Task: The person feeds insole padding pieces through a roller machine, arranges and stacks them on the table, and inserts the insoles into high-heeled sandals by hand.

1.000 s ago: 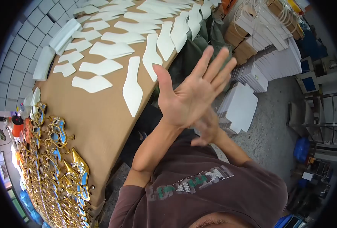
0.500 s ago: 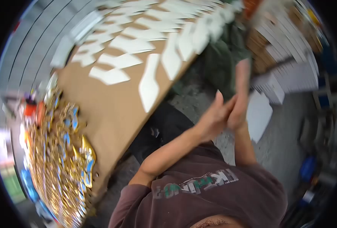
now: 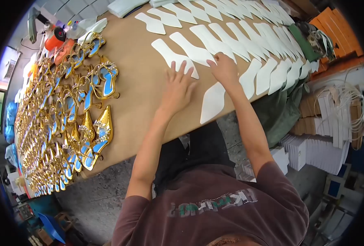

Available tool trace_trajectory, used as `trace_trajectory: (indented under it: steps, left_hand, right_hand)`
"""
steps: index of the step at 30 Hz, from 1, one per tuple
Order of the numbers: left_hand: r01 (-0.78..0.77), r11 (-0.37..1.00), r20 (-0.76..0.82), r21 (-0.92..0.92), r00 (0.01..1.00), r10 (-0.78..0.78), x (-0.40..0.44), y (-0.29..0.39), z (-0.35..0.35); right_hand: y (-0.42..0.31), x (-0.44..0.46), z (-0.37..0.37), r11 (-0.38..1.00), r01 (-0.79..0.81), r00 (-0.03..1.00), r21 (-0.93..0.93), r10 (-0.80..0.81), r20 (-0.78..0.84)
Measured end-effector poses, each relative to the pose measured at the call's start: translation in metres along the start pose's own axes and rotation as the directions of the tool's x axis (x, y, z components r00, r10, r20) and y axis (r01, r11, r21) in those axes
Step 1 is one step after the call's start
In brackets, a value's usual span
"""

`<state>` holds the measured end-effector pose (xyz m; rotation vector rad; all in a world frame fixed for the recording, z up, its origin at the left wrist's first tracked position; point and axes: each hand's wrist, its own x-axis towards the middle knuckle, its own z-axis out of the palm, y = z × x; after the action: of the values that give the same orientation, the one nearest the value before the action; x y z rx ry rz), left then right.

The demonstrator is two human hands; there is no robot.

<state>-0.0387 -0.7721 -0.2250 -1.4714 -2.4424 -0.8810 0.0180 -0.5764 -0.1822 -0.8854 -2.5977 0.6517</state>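
Observation:
White sole-shaped pieces lie in overlapping rows across the brown-covered table. My left hand has its fingers spread, with the fingertips at the lower end of the nearest white piece; nothing is held in it. To its right, my right hand is closed, thumb and fingers drawn together over the edge of the white pieces. Whatever is between those fingers is too small to make out. Below the right hand, one white piece lies near the table's front edge.
Many gold sandals with blue insoles stand on the table's left side. An orange-red object is at the back left. Stacked white sheets and dark green cloth are at the right, beside the table.
The view has turned toward the table, showing more of the sandals. My hands, raised and touching each other before, have come apart and moved over the white pieces; the right one has closed.

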Motion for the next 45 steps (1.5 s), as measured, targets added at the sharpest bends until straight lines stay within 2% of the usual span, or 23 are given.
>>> trace_trajectory:
  steps: [2,3,5,8,10,12,13,15,16,19,22,25,28,29,32,35,38,40,41,42,43,44,45]
  left_hand:
    - [0.032,0.995,0.021,0.091,0.999,-0.034,0.003,-0.014,0.021]
    - [0.015,0.997,0.009,0.074,1.0,-0.016,0.004,-0.017,0.022]
    - [0.153,0.982,0.073,0.112,0.984,-0.162,-0.017,-0.018,0.019]
    - [0.083,0.995,-0.019,0.062,0.996,-0.082,-0.048,-0.01,-0.008]
    - [0.066,0.997,-0.018,0.03,0.998,-0.066,-0.07,-0.007,-0.021]
    - [0.2,0.973,-0.049,-0.118,0.977,-0.207,-0.089,0.004,-0.03]
    - [0.189,0.974,-0.046,-0.126,0.98,-0.196,-0.094,0.007,-0.035]
    - [0.278,0.948,-0.026,-0.154,0.958,-0.285,-0.1,0.01,-0.043]
    - [0.27,0.949,-0.025,-0.16,0.96,-0.277,-0.101,0.01,-0.044]
    - [0.279,0.954,-0.021,-0.112,0.959,-0.283,-0.099,0.005,-0.043]
    - [0.273,0.958,-0.035,-0.09,0.96,-0.277,-0.094,0.003,-0.041]
    - [0.248,0.966,-0.056,-0.068,0.966,-0.252,-0.091,0.003,-0.041]
    - [0.253,0.964,-0.069,-0.082,0.964,-0.259,-0.087,0.004,-0.042]
    - [0.255,0.963,-0.073,-0.089,0.962,-0.262,-0.087,0.006,-0.042]
    - [0.266,0.958,-0.069,-0.104,0.959,-0.273,-0.089,0.006,-0.043]
    - [0.291,0.947,-0.11,-0.132,0.946,-0.306,-0.091,0.004,-0.041]
    - [0.287,0.945,-0.199,-0.157,0.928,-0.315,-0.094,0.0,-0.037]
    - [0.261,0.945,-0.284,-0.195,0.907,-0.31,-0.098,0.002,-0.04]
    - [0.265,0.948,-0.293,-0.179,0.905,-0.308,-0.097,0.005,-0.045]
    - [0.257,0.946,-0.351,-0.196,0.883,-0.312,-0.093,0.012,-0.047]
    - [0.244,0.945,-0.405,-0.217,0.859,-0.315,-0.088,0.022,-0.049]
    - [0.23,0.942,-0.45,-0.243,0.834,-0.319,-0.084,0.034,-0.05]
    - [0.215,0.939,-0.494,-0.27,0.806,-0.326,-0.079,0.045,-0.051]
  right_hand:
    - [0.001,0.024,0.026,0.969,-0.145,0.984,-0.199,0.163,0.073]
    - [-0.002,0.027,0.03,0.965,-0.154,0.984,-0.213,0.168,0.05]
    - [-0.006,0.024,0.034,0.95,-0.216,0.957,-0.226,0.251,0.142]
    - [0.006,0.021,0.049,0.946,-0.274,0.951,-0.172,0.293,0.098]
    - [0.002,0.013,0.047,0.962,-0.184,0.983,0.2,0.177,0.05]
    - [-0.028,0.009,0.01,0.916,-0.05,0.998,0.398,0.058,-0.008]
    - [-0.03,0.018,-0.006,0.918,-0.056,0.998,0.393,0.068,-0.017]
    - [-0.019,0.056,-0.045,0.649,0.192,0.978,0.736,-0.067,-0.196]
    - [-0.005,0.082,-0.069,0.76,0.359,0.926,0.542,-0.217,-0.309]
    - [0.021,0.143,-0.144,0.839,0.37,0.899,0.399,-0.215,-0.381]
    - [0.063,0.191,-0.184,0.753,0.087,0.956,0.652,0.121,-0.267]
    - [0.16,0.202,-0.173,0.725,0.232,0.917,0.648,0.058,-0.394]
    - [0.219,0.194,-0.142,0.649,-0.133,0.918,0.749,0.366,-0.154]
    - [0.221,0.191,-0.136,0.646,-0.137,0.92,0.751,0.364,-0.146]
    - [0.226,0.171,-0.118,0.932,-0.286,0.846,0.22,0.354,-0.399]
    - [0.207,0.149,-0.103,0.825,-0.431,0.799,-0.366,0.16,-0.58]
    - [0.15,0.111,-0.093,0.922,-0.292,0.837,-0.254,0.118,-0.535]
    - [0.119,0.079,-0.079,0.988,0.058,0.902,-0.145,-0.114,-0.417]
    - [0.081,0.052,-0.075,0.974,-0.039,0.986,0.225,0.074,-0.15]
    - [0.056,0.026,-0.065,0.896,-0.009,0.997,0.443,-0.028,0.077]
    - [0.03,-0.006,-0.052,0.693,-0.16,0.944,0.703,-0.1,0.313]
    - [0.005,-0.04,-0.039,0.424,-0.366,0.836,0.829,-0.243,0.493]
    - [-0.002,-0.073,-0.009,0.133,-0.516,0.778,0.846,-0.34,0.528]
